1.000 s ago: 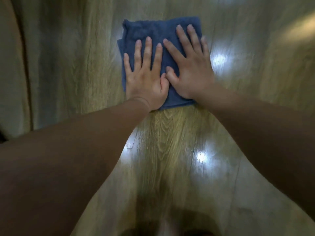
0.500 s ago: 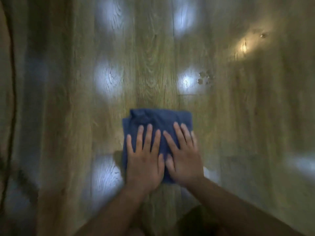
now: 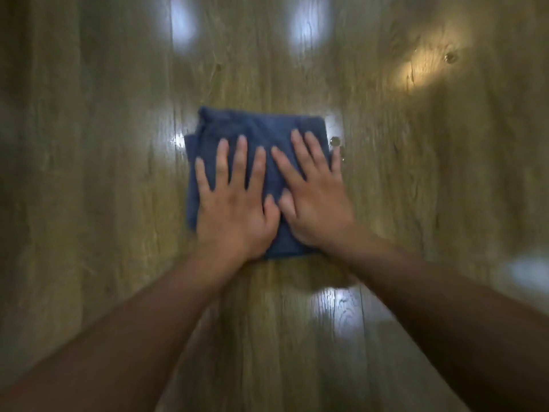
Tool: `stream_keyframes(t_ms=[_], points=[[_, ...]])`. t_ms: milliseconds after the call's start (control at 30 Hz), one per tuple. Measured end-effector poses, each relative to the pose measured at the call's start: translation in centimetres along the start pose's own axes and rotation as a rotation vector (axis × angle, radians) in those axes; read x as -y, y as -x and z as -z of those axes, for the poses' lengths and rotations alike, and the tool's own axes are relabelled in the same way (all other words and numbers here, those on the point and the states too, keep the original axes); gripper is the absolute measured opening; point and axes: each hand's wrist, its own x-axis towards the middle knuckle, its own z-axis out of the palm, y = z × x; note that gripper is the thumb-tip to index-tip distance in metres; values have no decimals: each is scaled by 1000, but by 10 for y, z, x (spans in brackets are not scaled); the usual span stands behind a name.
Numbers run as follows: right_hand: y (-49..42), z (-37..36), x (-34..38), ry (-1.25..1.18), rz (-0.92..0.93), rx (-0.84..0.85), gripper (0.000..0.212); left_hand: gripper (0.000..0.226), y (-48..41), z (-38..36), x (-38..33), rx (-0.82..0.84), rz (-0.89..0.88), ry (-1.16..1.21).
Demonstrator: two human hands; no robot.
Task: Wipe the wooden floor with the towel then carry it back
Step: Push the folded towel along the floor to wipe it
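A folded dark blue towel (image 3: pixel 261 126) lies flat on the wooden floor (image 3: pixel 104 179) in the middle of the view. My left hand (image 3: pixel 234 209) presses down on the towel's left half, palm flat and fingers spread. Beside it, thumb to thumb, my right hand (image 3: pixel 315 203) lies flat on the right half, its little finger reaching over the towel's right edge. Neither hand curls around the cloth. Both bare forearms stretch out from the bottom corners.
A few water drops (image 3: pixel 337 144) sit on the planks right at the towel's right edge. Another drop (image 3: pixel 450 58) lies far right under a warm light reflection. Glossy planks with white light glare run all around.
Both hands pulled the towel back toward me, then pushed it forward again. Its right edge has now reached the water drops that lay ahead of it half a second ago.
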Motion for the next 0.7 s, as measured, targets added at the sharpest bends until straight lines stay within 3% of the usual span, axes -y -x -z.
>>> stream_keyframes(t_ms=[167, 367, 500, 700], points=[[-135, 27, -47, 180, 20, -12, 68, 75, -138, 11, 17, -76, 75, -46], [-133, 29, -36, 173, -12, 9, 64, 68, -139, 20, 16, -34, 56, -87], [-47, 13, -11, 55, -61, -24, 65, 70, -64, 10, 1, -9, 1, -73], [235, -48, 40, -41, -55, -25, 72, 79, 207, -32, -62, 120, -136, 60]])
